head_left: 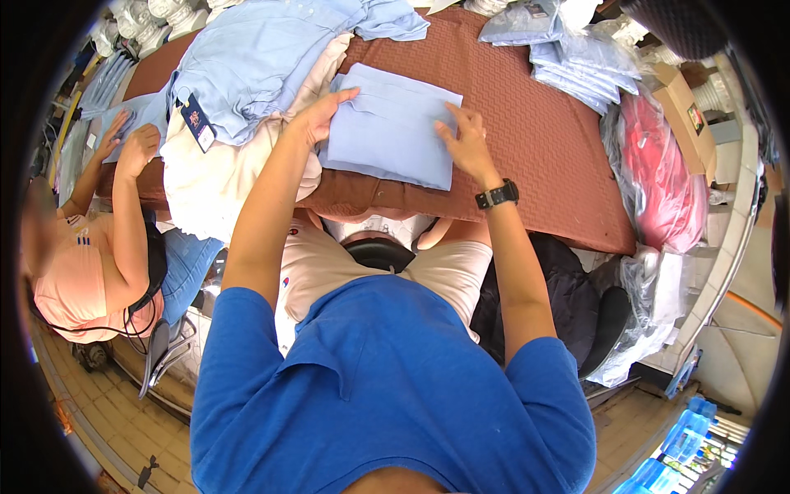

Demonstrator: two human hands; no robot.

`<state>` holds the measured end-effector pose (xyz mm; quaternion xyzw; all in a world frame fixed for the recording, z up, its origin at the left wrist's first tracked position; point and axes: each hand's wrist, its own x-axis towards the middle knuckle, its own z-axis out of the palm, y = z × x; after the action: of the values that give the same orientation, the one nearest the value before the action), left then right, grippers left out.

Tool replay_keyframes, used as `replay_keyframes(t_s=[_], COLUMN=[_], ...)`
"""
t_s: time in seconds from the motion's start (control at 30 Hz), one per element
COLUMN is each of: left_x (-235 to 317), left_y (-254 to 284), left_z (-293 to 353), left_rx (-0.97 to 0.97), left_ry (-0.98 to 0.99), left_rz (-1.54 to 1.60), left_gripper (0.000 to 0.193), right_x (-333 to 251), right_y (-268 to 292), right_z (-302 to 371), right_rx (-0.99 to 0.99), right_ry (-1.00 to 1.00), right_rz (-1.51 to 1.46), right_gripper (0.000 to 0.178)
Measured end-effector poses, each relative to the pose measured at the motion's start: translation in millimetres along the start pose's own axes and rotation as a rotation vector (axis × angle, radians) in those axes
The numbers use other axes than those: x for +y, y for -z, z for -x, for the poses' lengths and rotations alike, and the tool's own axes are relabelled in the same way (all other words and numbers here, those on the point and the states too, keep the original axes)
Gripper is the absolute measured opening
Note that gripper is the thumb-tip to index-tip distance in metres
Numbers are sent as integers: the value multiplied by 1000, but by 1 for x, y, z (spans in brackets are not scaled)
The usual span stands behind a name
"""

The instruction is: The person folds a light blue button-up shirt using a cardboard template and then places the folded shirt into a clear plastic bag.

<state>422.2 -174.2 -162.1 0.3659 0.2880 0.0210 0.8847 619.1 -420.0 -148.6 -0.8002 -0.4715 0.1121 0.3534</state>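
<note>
A folded light blue shirt (391, 130) lies on the brown quilted tabletop (527, 123) in front of me. My left hand (317, 114) rests flat on its left edge, fingers pointing toward the middle. My right hand (465, 140), with a black watch on the wrist, presses on the shirt's right edge. Neither hand grips anything; both lie spread on the cloth.
A heap of light blue and cream garments (247, 74) with a hanging tag lies to the left. Bagged folded shirts (576, 58) are stacked at the far right, next to a red bagged bundle (666, 181) and a cardboard box (687, 107). A person in a pink top (82, 272) sits left, hands on the table.
</note>
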Motion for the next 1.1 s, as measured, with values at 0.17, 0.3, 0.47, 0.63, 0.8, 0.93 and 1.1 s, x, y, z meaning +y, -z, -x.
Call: replay_keyframes(t_s=[0.17, 0.3, 0.47, 0.63, 0.8, 0.93, 1.1], left_x=[-5, -16, -23, -40, -49, -54, -69], left_y=[-15, -27, -10, -37, -30, -38, -59], left_z=[-3, 11, 24, 32, 26, 42, 87], left_rx=[460, 525, 647, 861, 979, 1016, 935], left_ry=[-253, -633, -643, -615, -486, -441, -288], left_rz=[-590, -1076, -1151, -1473, -1541, -1575, -1705], left_gripper=[62, 75, 84, 76, 56, 45, 48], right_x=[-5, -6, -14, 4, 8, -8, -27], right_y=[-23, -25, -24, -16, -18, -14, -35], right_z=[17, 21, 28, 16, 9, 0, -70], right_rx=[-4, 30, 50, 50, 58, 224, 77], right_ry=[-11, -56, -36, -228, -234, -29, 453], right_rz=[54, 45, -63, -353, -232, 216, 125], right_gripper=[68, 72, 76, 76, 73, 65, 51])
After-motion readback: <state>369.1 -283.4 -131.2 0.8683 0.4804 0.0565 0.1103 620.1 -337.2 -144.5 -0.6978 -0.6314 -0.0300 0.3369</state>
